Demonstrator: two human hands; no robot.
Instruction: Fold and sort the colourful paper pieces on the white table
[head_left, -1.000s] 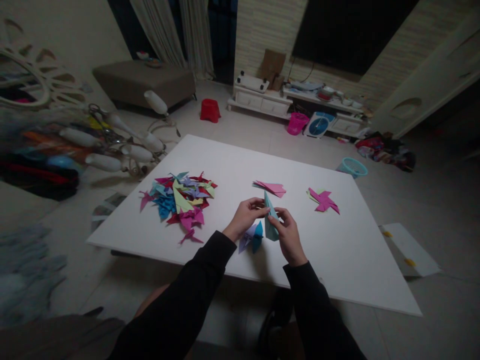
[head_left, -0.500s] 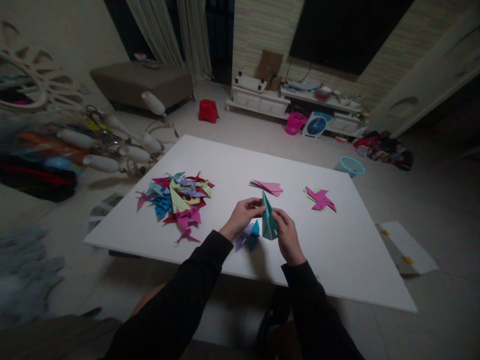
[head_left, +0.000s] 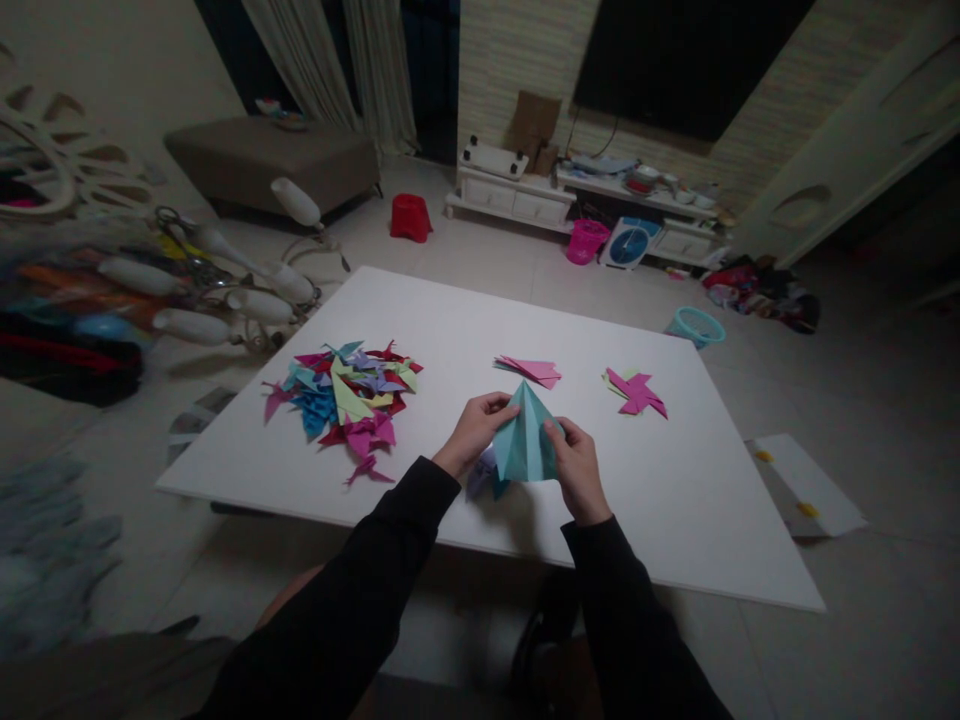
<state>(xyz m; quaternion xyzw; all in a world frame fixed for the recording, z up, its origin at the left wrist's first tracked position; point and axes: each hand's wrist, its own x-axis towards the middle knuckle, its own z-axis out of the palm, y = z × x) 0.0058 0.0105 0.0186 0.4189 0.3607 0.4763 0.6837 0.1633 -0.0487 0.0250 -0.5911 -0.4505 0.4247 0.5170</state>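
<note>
In the head view we have a creased turquoise paper sheet (head_left: pixel 531 445) between both hands, in front of our body and over the near part of the white flat tabletop (head_left: pixel 637 500). It is spread like a tent, its narrow point facing away from us and its wide edge towards us. We judge it very light, thin and springy along its creases, soft enough to crumple or tear if we squeeze or pull hard; its dry surface probably grips well. The two side edges look like the best hold, with light pinches that leave the middle folds free. Our left hand (head_left: pixel 476 428) reaches in from the left, thumb and fingers closed on the upper left edge. Our right hand (head_left: pixel 581 465) holds the right edge slightly nearer to us, its thumb on the upper face and its other fingers curled, partly hidden. Both forearms, in black sleeves (head_left: pixel 390 535), angle inward, wrists raised above the tabletop. A lilac and blue folded paper piece (head_left: pixel 480 477) lies partly hidden beneath the sheet and beside the left hand. Beyond the point lie pink folded papers (head_left: pixel 536 372); a mixed-colour heap of paper cranes (head_left: pixel 352 400) is to the left, and a magenta and green paper pinwheel shape (head_left: pixel 640 393) to the right.
</note>
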